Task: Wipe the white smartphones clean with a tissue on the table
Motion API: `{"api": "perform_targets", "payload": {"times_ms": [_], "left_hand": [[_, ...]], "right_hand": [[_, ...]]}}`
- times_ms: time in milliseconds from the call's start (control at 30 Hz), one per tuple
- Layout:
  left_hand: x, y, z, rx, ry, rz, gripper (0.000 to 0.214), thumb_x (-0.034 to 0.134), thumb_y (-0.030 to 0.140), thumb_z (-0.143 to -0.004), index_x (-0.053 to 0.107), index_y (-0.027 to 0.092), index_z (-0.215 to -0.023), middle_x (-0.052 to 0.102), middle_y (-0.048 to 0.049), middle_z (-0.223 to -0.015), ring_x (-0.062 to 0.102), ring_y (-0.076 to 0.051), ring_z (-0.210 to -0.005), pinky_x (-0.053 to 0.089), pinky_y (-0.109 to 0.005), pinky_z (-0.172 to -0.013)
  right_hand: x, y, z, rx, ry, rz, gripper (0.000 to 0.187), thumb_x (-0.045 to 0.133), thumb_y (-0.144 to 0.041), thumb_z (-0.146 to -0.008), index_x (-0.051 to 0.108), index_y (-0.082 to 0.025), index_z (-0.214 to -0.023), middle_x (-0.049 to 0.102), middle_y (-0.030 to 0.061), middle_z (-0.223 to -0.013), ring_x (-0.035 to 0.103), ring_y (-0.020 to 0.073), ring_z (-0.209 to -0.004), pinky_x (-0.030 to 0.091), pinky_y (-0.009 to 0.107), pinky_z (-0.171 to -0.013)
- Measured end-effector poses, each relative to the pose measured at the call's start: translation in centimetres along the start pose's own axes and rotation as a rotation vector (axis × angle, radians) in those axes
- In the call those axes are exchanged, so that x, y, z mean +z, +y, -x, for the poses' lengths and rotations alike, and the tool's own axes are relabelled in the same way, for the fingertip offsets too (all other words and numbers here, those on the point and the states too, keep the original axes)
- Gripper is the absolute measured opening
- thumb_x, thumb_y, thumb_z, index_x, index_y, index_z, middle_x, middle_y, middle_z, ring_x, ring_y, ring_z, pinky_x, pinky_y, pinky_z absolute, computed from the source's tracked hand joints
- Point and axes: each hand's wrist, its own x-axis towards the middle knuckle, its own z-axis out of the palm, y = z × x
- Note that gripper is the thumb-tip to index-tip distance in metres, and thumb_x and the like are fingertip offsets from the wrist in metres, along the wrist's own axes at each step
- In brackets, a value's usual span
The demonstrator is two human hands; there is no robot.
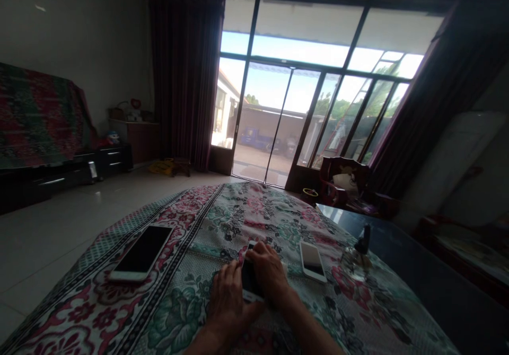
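In the middle of the cloth-covered table lies a smartphone with a dark screen and a pale frame. My left hand rests along its left side, thumb across the lower end, holding it in place. Over the upper right part of the screen is my right hand, its fingers bent and pressed down. A bit of something whitish shows by its right side; what it is I cannot make out. A larger white smartphone lies to the left, screen up. To the right is a smaller white smartphone.
A flowered tablecloth covers the table. At the right stands a clear glass object with a dark top, beside a dark glossy surface. Beyond are a wooden chair, glass doors and a low black cabinet.
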Motion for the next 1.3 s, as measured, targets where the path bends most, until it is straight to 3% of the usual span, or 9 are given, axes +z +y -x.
{"api": "perform_targets", "payload": {"times_ms": [333,567,867,1200,1300], "left_hand": [[-1.2,0.8,0.0,-0.049,-0.084,0.028,0.074,0.059,0.046,-0.064,0.054,0.012,-0.129,0.048,-0.0151,-0.142,0.039,-0.034,-0.133,0.025,-0.042,-0.112],[-1.3,0.9,0.0,-0.043,-0.074,0.047,0.07,0.06,0.045,-0.065,0.055,0.014,-0.127,0.049,-0.0151,-0.142,0.04,-0.034,-0.132,0.026,-0.043,-0.111],[-1.1,0.7,0.0,-0.041,-0.077,0.033,0.074,0.061,0.045,-0.065,0.052,0.01,-0.13,0.047,-0.0155,-0.143,0.037,-0.033,-0.133,0.024,-0.042,-0.112],[-1.0,0.7,-0.2,-0.042,-0.079,0.034,0.077,0.061,0.045,-0.065,0.051,0.007,-0.131,0.049,-0.0165,-0.141,0.039,-0.033,-0.132,0.027,-0.041,-0.111],[-0.9,0.6,-0.2,-0.036,-0.075,0.035,0.073,0.061,0.045,-0.065,0.053,0.011,-0.129,0.05,-0.0148,-0.14,0.04,-0.033,-0.132,0.027,-0.042,-0.111]], "right_hand": [[0.0,1.4,-4.1,0.122,-0.027,0.064,0.029,0.041,-0.023,-0.096,0.07,-0.024,-0.095,0.061,0.0059,-0.1,0.051,0.0191,-0.091,0.032,0.027,-0.08],[-0.5,2.0,-1.9,0.126,0.017,0.038,0.028,0.042,-0.02,-0.094,0.069,-0.027,-0.1,0.061,0.0037,-0.101,0.051,0.0182,-0.092,0.033,0.026,-0.082],[-0.7,2.4,0.0,0.342,0.089,0.026,0.028,0.043,-0.022,-0.095,0.069,-0.024,-0.101,0.061,0.0061,-0.102,0.053,0.0197,-0.096,0.036,0.027,-0.084],[0.1,0.5,-2.6,0.179,0.032,0.05,0.027,0.044,-0.02,-0.093,0.07,-0.026,-0.098,0.063,0.0059,-0.101,0.054,0.0206,-0.095,0.035,0.028,-0.081],[0.2,0.0,-3.0,0.183,0.051,0.018,0.027,0.044,-0.021,-0.093,0.071,-0.026,-0.096,0.063,0.0061,-0.099,0.055,0.0205,-0.094,0.036,0.028,-0.081]]}}
